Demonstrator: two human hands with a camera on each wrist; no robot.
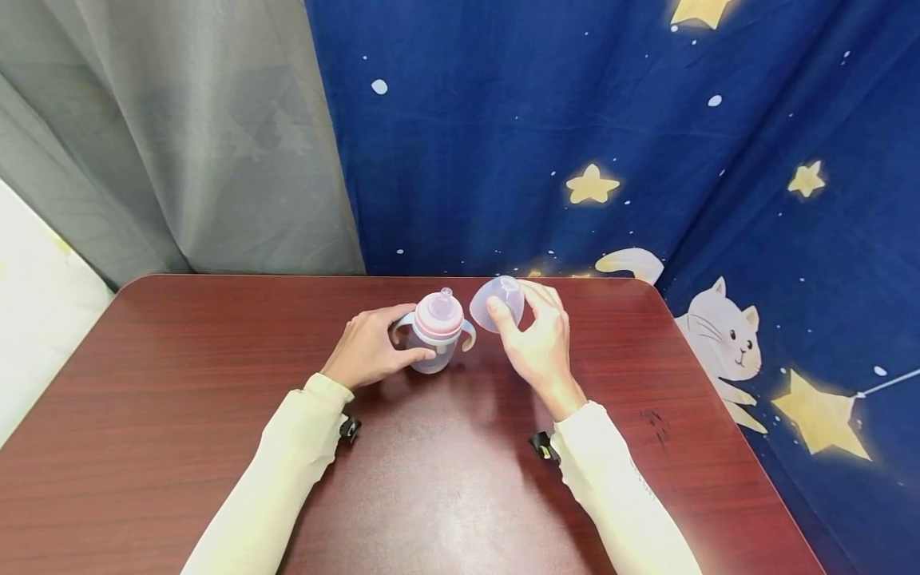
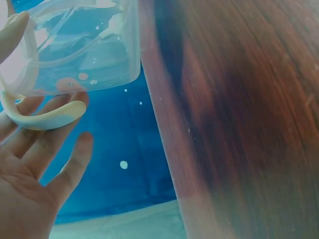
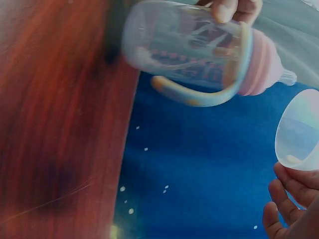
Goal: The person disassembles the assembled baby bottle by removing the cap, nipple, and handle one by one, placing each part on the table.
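Note:
A clear baby bottle point(image 1: 432, 363) with a pink collar, a pale teat and two curved side handles is held by my left hand point(image 1: 370, 345). The thumb lies across the front of its body, and the fingers go behind it at the left handle. In the left wrist view that handle point(image 2: 50, 118) crosses in front of the fingers. My right hand point(image 1: 539, 339) pinches a translucent dome-shaped cap point(image 1: 497, 305) between thumb and fingers, tilted, just right of the teat. The right wrist view shows the cap's open rim point(image 3: 277, 132) facing the teat point(image 3: 287, 77), apart from it.
Both hands are over a reddish-brown wooden table point(image 1: 446, 495), towards its far edge. Behind it hang a grey curtain point(image 1: 237, 144) and a blue curtain point(image 1: 489, 144) with stars and a cat. A dark device sits at each wrist.

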